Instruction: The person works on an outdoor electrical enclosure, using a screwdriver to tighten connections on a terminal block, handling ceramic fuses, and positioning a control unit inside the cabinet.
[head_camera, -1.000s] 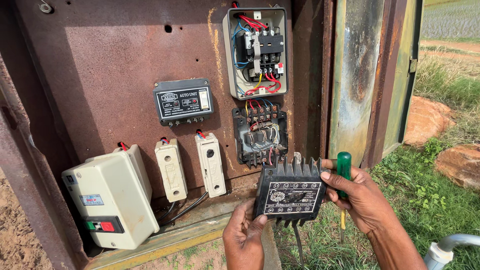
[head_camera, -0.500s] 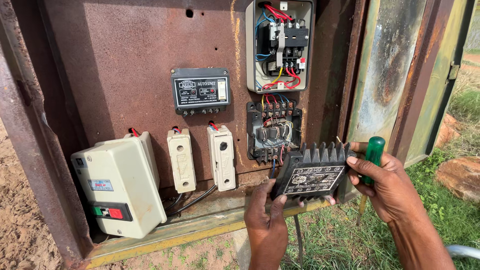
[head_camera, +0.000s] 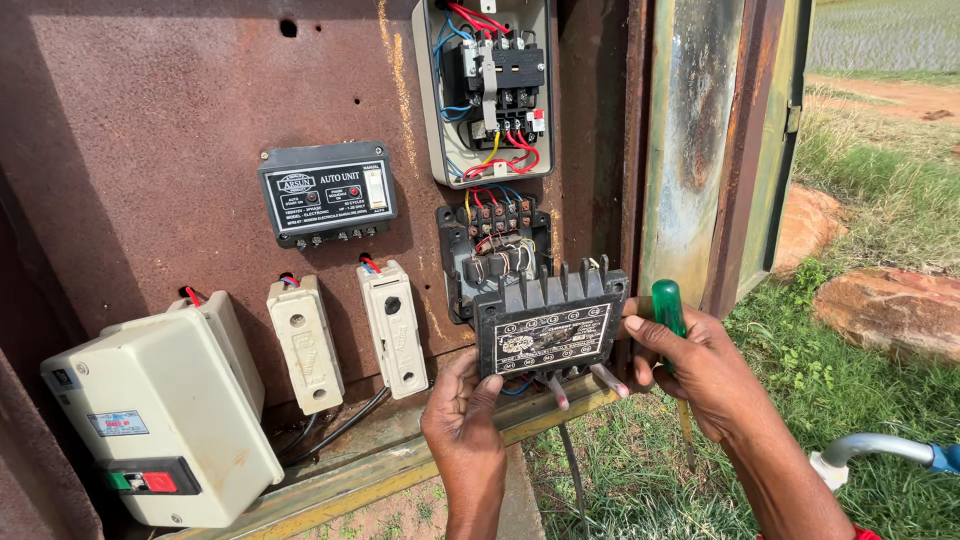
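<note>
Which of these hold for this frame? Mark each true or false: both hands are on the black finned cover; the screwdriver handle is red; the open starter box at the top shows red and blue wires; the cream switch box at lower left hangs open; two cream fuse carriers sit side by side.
1. Both the left hand and the right hand are on the black finned cover: true.
2. The screwdriver handle is red: false, it is green.
3. The open starter box shows red and blue wires: true.
4. The cream switch box hangs open: false, its cover is closed.
5. Two cream fuse carriers sit side by side: true.
</note>
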